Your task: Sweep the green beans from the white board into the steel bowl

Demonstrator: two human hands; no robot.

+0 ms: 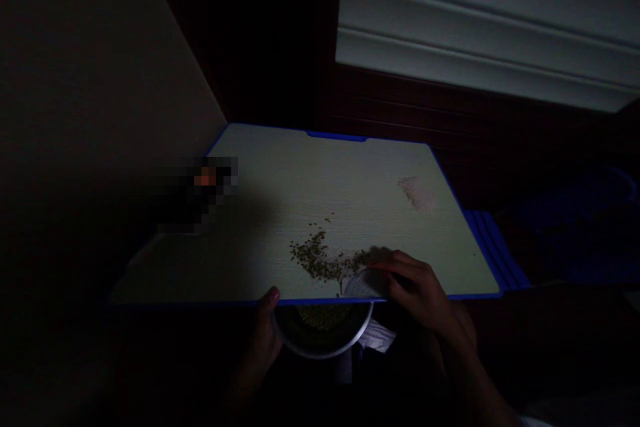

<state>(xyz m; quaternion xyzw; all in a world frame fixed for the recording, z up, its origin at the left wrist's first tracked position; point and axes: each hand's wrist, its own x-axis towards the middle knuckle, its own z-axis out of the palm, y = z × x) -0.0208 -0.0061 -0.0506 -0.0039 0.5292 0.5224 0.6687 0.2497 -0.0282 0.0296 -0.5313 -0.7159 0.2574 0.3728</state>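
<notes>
Seeds (316, 257): small, greeny-brown, spread in a messy patch by the board's near edge
Bowl (327, 351): round, pale rim, under that edge, little green bits inside
Board (310, 177): big, flat, pale top, blue edges

Coarse blocks blur an object (203, 190) at centre left, and the board's edge hides the bowl's (324, 353) upper part.

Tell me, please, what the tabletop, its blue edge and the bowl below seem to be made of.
The tabletop looks like matt laminated board: fine grain lines cross its pale face. Its blue edge is probably plastic, being evenly coloured. The bowl has a smooth, pale rim; plastic or metal, too dark to tell.
</notes>
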